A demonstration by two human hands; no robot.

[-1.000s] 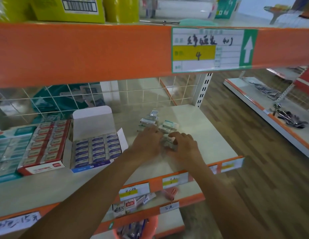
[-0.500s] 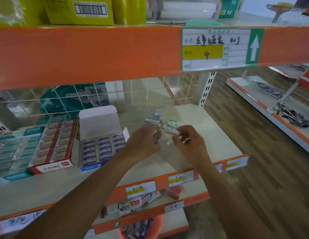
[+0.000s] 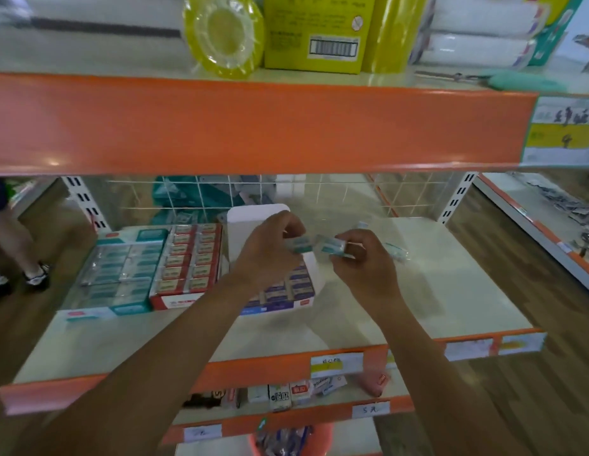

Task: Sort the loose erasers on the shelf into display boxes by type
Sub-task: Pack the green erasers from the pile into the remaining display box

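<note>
Pinched between curled fingers, teal-wrapped erasers are held by both the left hand and right hand, raised above the blue display box on the shelf, beside the red box and teal box.

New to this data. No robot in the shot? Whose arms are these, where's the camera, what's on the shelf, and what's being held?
There is no robot here. The two bare arms belong to a person, and the view comes from one wide-angle camera worn on their head, looking forward and down at a shop shelf. Three display boxes of erasers stand on it: a teal box, a red box and a blue box with its lid up, partly hidden by the left arm. The left hand grips a teal eraser. The right hand pinches a second teal eraser. Blur hides finer detail.
</note>
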